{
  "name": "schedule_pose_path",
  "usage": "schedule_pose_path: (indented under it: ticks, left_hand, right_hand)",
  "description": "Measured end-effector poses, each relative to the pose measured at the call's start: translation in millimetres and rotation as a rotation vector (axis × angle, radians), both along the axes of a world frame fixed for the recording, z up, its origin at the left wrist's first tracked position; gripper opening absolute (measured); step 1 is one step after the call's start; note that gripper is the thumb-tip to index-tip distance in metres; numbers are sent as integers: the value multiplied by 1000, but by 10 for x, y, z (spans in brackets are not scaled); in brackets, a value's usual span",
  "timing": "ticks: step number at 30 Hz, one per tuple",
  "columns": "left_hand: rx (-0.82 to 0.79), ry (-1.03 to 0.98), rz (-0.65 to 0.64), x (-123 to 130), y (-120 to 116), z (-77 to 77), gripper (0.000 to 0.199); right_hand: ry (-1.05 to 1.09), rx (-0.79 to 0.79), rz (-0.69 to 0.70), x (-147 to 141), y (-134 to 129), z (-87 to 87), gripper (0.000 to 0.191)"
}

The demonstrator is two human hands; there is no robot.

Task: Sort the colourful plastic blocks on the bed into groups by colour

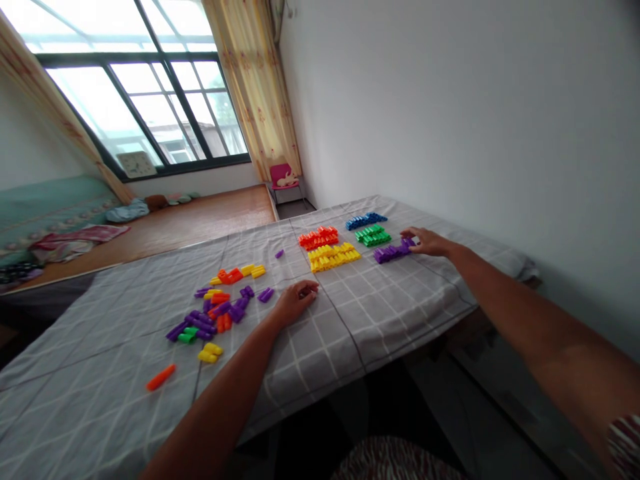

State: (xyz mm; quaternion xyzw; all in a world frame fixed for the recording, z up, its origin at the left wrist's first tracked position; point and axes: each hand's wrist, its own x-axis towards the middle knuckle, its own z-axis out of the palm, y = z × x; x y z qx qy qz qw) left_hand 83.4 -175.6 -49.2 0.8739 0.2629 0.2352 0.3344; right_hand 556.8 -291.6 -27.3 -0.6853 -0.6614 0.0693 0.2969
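My right hand (426, 241) is at the right end of a row of purple plastic pieces (393, 252), its fingers closed around a purple piece there. My left hand (296, 300) rests on the checked cloth with fingers loosely bent and apart, and I see nothing in it. Sorted stacks of short tubular pieces lie ahead: yellow pieces (334, 257), orange pieces (319, 238), green pieces (373, 235) and blue pieces (367, 221). To the left of my left hand spreads a mixed heap (200, 323) of purple, orange, yellow and green pieces.
A grey checked cloth (310, 360) covers the table. One orange piece (161, 377) and a yellow cluster (210, 353) lie near its front left. A lone purple piece (279, 253) sits farther back. The white wall (450, 120) borders the right; a pink chair (283, 177) stands beyond.
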Motion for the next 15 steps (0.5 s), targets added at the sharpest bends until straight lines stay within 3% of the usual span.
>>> schedule_pose_path:
  ticks: [4, 9, 12, 15]
  left_hand:
    - [-17, 5, 11, -1, 1, -9, 29]
    - [-41, -6, 2, -1, 10, -28, 29]
    - [-34, -13, -10, -1, 16, -29, 28]
    - [-26, -23, -16, 6, 14, -23, 28]
  right_hand:
    - [33, -89, 119, -86, 134, -14, 60]
    - [65, -105, 163, -8, 123, -73, 68]
    - [34, -50, 123, -38, 45, 46, 69]
    - [13, 96, 15, -334, 21, 232, 61]
